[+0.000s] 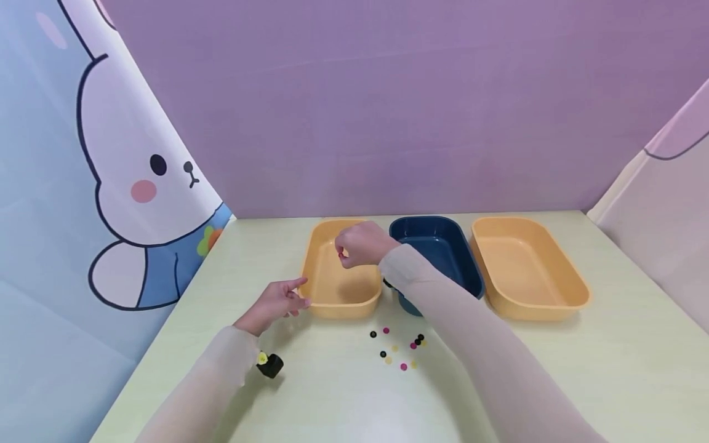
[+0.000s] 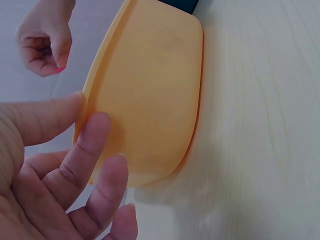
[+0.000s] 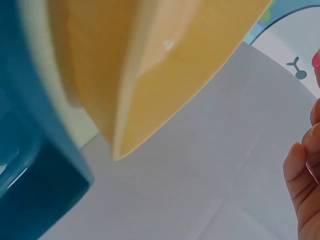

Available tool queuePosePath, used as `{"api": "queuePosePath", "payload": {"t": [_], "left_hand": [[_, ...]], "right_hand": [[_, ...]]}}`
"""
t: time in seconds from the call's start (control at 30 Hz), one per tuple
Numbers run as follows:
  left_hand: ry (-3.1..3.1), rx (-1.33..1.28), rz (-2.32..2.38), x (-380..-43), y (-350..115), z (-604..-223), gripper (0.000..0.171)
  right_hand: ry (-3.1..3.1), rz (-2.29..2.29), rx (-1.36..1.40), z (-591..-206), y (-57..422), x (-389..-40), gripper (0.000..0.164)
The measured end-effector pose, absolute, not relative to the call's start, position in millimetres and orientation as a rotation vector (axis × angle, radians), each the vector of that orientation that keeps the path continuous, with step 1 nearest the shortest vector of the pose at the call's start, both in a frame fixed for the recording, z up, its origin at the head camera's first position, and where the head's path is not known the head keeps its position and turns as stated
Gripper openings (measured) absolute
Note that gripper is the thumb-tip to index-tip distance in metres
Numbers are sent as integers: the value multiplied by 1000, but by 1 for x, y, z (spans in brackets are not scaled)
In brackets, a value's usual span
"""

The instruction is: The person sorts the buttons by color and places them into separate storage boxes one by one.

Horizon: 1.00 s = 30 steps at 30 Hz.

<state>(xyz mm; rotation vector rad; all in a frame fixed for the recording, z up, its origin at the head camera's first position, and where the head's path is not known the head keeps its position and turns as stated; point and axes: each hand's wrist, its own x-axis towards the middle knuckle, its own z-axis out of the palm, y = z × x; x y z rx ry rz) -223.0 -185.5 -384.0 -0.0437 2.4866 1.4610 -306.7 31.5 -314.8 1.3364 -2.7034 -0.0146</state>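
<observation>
My right hand [image 1: 362, 243] is held above the left yellow bin [image 1: 344, 312] and pinches a small pink round piece [image 3: 316, 60] in its fingertips. The same pink piece [image 2: 61, 69] shows as a speck at the fingertips in the left wrist view. At the near left corner of that bin is my left hand [image 1: 276, 300], its thumb and forefinger touching the rim, fingers loosely spread and slightly bent. On the table in front of the bins lie several small round pieces: pink [image 1: 404, 367], black [image 1: 373, 335] and pale yellow [image 1: 388, 360].
A dark blue bin [image 1: 443, 249] stands in the middle, partly behind my right forearm. To its right is another yellow bin [image 1: 523, 264]. The purple backdrop [image 1: 388, 123] rises behind the table. A small black device [image 1: 270, 365] is on my left wrist.
</observation>
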Motion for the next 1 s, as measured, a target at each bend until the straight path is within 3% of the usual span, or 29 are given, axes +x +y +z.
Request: {"api": "queuePosePath", "payload": {"t": [1.0], "left_hand": [[2508, -97, 1402, -219, -186, -382, 59]], "right_hand": [[-2786, -41, 1276, -324, 1, -320, 10]]}}
